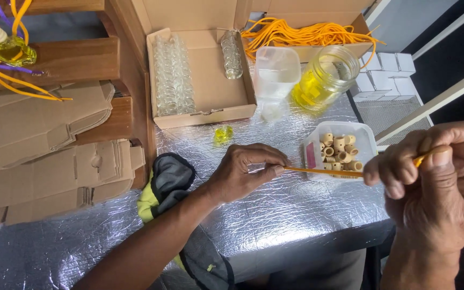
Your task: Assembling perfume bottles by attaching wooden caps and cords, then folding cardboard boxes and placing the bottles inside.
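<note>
Orange cord [323,172] stretched taut above foil-covered counter [275,215], between hands. Left hand [243,172] fingers pinched on one end, right hand [436,177] fingers closed on other. Best kept taut (bead tub [366,134] just behind), pinch near tip

Both forearms are showing bare, with no sleeve, glove, watch or band covering them. The left hand [243,172] is showing no ring on the fingers that face the camera; its knuckles and short-trimmed nails are catching the light. The right hand [436,182], filling the near corner of the view, is showing creased knuckles, a broad thumbnail and likewise no jewellery or covering.
</note>
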